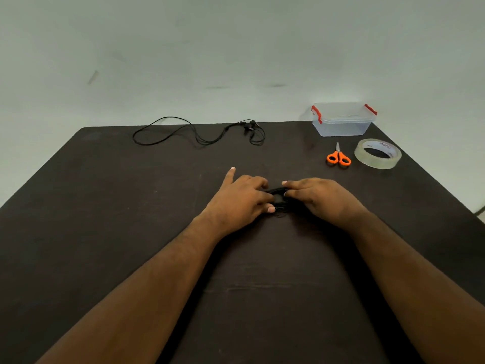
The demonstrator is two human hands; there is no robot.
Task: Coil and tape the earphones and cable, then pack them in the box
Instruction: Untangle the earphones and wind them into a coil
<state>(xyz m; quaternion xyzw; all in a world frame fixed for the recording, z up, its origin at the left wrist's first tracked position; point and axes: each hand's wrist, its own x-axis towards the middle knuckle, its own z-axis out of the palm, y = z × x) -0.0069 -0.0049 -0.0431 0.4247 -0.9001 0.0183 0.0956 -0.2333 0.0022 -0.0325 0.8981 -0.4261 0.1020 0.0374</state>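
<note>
While both hands' fingers (262,199) clamp the coiled cable (278,199), taping is next: tape roll (378,153) lies far beyond the fingers.

1. On the dark flat desk (105,206) we see a coiled black cable (278,199) at centre, between both hands.
2. Loose black wired earphones (199,132) lie far left.
3. The clear plastic box with red latches (342,119) sits far right; before it lie orange-handled scissors (338,155), with the clear tape roll (378,153) to their right.

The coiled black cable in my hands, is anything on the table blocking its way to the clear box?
Nothing visible does. The coiled cable sits mid-table; the clear box is at the far right corner, with scissors and tape roll in front of it, slightly right of the direct path.
</note>
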